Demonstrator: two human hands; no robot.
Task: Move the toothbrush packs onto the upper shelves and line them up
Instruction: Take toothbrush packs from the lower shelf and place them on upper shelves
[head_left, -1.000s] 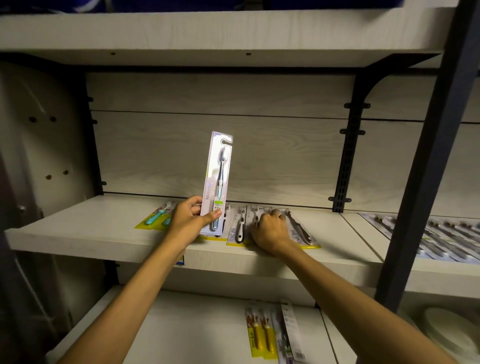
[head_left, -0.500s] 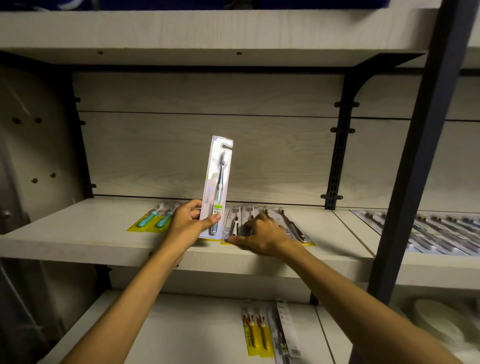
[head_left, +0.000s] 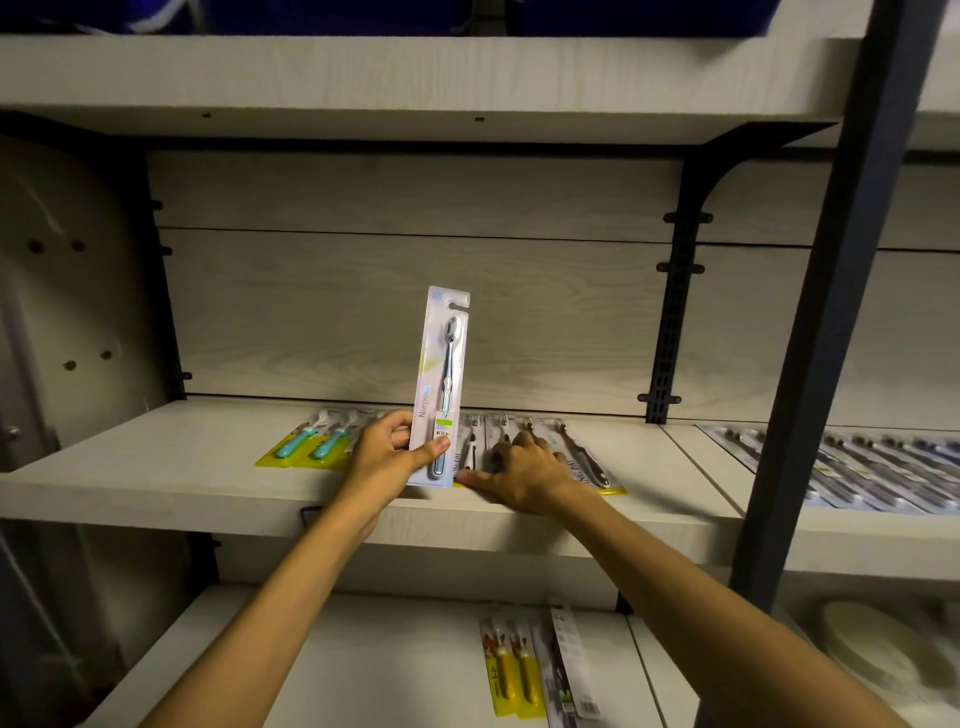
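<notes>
My left hand (head_left: 387, 457) pinches the bottom of a pale single toothbrush pack (head_left: 441, 374) and holds it upright above the middle shelf (head_left: 156, 467). My right hand (head_left: 524, 473) lies flat with spread fingers on a yellow-backed pack of dark-handled toothbrushes (head_left: 582, 460) that rests on that shelf. To the left lies a yellow pack with two teal brushes (head_left: 311, 441). On the lower shelf (head_left: 363, 665) sit a yellow pack with orange brushes (head_left: 509, 670) and a grey pack (head_left: 569, 675) beside it.
A dark metal upright (head_left: 831, 322) divides this bay from the right one, where a row of toothbrush packs (head_left: 857, 467) lies flat. A black bracket rail (head_left: 670, 322) runs up the back panel. The top shelf (head_left: 415, 78) hangs overhead. White plates (head_left: 872, 649) sit at lower right.
My right hand has gone from curled on the dark-handled pack to flat with spread fingers on it. The upright pack in my left hand has stayed about where it was.
</notes>
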